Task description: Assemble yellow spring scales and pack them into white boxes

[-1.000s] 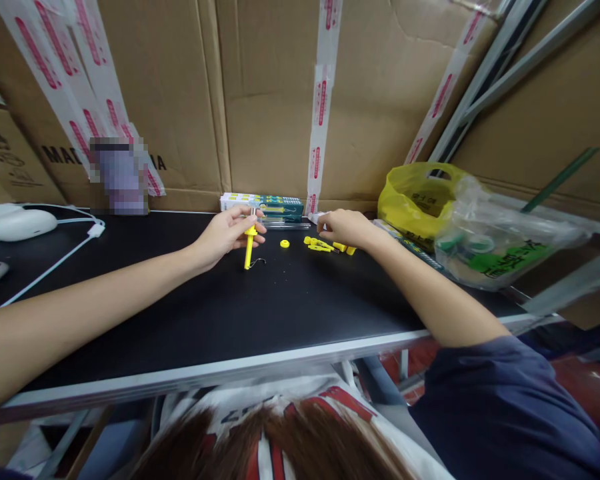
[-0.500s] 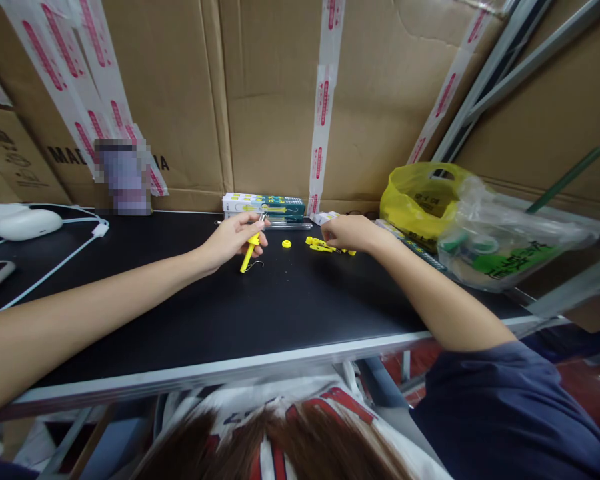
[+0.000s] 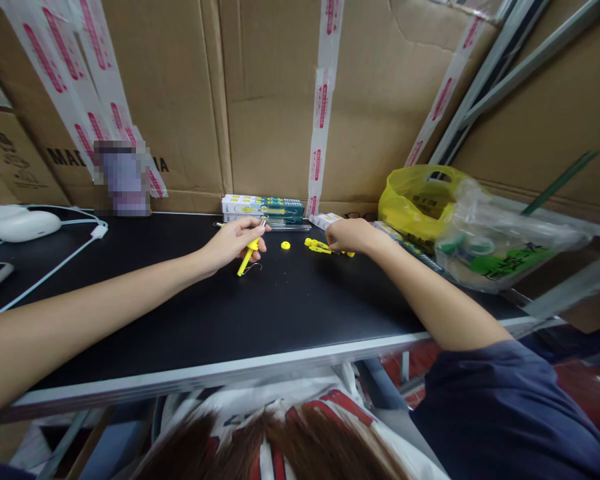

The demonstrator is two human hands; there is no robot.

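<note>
Yellow tool (image 3: 247, 261) in L hand (image 3: 233, 243) more aslant vs 1s ago

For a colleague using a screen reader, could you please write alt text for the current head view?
A person's left hand holds a yellow stick over a black table, while the right hand is down at small yellow parts. A yellow bag and a clear bag sit to the right; cardboard stands behind.

Open lane over the table (image 3: 280, 320), from its near edge up to the gap between left hand (image 3: 237, 241) and right hand (image 3: 351, 235). In that gap: a ring (image 3: 285, 245), then yellow parts (image 3: 320, 247) crowding the right hand. Boxes (image 3: 263, 208) block the back, yellow bag (image 3: 405, 200) the right; cable (image 3: 99, 232) lies left.
</note>
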